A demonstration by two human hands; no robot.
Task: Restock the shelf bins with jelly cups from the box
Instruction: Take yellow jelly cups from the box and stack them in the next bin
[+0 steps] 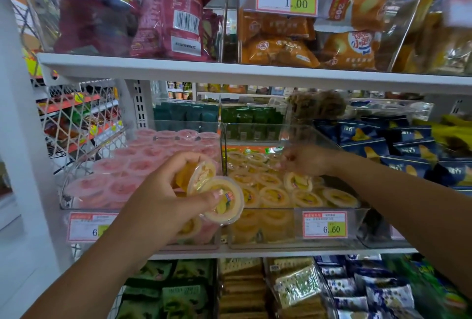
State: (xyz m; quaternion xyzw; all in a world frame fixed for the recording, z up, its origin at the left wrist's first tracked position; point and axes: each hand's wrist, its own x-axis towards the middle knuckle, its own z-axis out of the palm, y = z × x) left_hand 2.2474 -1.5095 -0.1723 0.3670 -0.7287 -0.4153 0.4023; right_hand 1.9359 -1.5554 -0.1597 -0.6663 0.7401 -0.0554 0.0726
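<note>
**Item: yellow jelly cups** (222,200). At least two are stacked loosely in the left hand (163,191), in front of the divider between two bins and above the front edge of the shelf (281,252). Fingers and thumb curl round the cluster, with the thumb tip on the lower cup's lid. The supply box is not in view.

**Right hand** (306,159). It is over the middle of the yellow bin (281,238), fingers bunched downward and blurred. A tilted cup (297,182) lies just beneath them. Whether the hand pinches it cannot be told.

**Yellow bin.** Clear rigid plastic with straight walls. Stocked cups (270,196) lie lid-up in rows against the front wall, and bare orange floor shows at the back left corner. A price tag (325,224) sits at the right of the front wall.

**Pink bin** (63,198). It stands just beside, to the left, and is full of pink cups (120,165) from front wall to back.

**Form and material.** The cups are small, round and shallow, of thin translucent plastic with a flared rim. Each has a printed film lid over glossy yellow gel.

**Handling (judged).**
- Light enough to carry several per hand.
- The walls probably give under a squeeze.
- The film lid is the weak point.
- The smooth sides are likely slippery, so stacked cups may slide apart.
- Best held by the rim or round the side wall, with no pressure on the lid.
- Best set down flat in the open back left corner.
</note>
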